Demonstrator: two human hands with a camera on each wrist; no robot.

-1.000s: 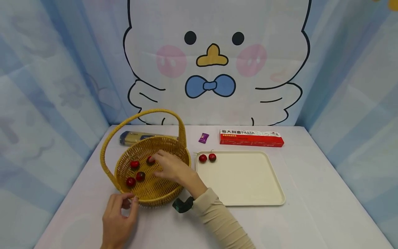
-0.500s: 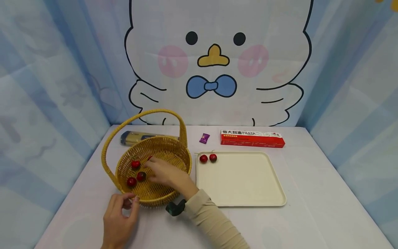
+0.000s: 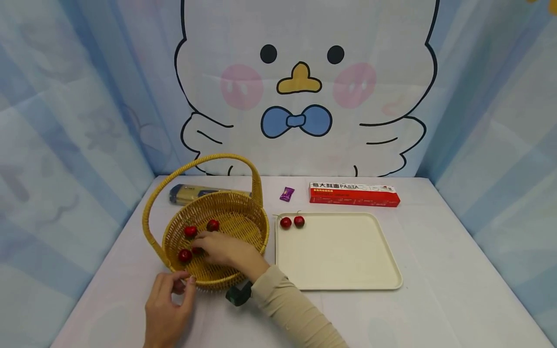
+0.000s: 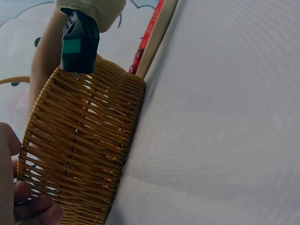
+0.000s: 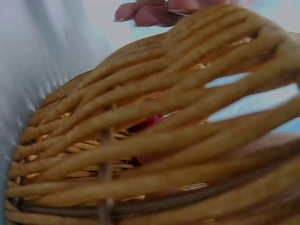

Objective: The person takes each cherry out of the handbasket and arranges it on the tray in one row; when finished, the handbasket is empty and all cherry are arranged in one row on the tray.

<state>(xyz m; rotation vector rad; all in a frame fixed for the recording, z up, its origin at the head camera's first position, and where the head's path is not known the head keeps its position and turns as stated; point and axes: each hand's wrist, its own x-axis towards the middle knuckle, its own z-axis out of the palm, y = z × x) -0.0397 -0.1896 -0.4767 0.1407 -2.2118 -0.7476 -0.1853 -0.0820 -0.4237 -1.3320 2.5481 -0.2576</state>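
Observation:
A yellow wicker basket [image 3: 217,283] with a tall arched handle tilts toward me at the left. My left hand [image 3: 167,304] pinches its near rim; the left wrist view shows those fingers [image 4: 37,208] against the weave. Inside the basket, my right hand [image 3: 224,250] has its thumb and fingertips around a cherry [image 3: 197,251], which they partly cover. Three other cherries lie nearby: one by the left wall [image 3: 184,255], one above it [image 3: 190,231] and one farther back [image 3: 212,225]. In the right wrist view, the basket's side hides most of that hand.
Right of the basket lies a cream tray [image 3: 339,256] with two stemmed cherries [image 3: 292,222] in its back left corner. Behind are a red pasta box [image 3: 354,195], a small purple wrapped sweet [image 3: 287,194] and a yellowish pack [image 3: 187,194] partly behind the basket.
My right hand has moved left and nearer within the basket, from the back cherry to one closer to me. The back cherry is uncovered now. My left hand stays at the rim.

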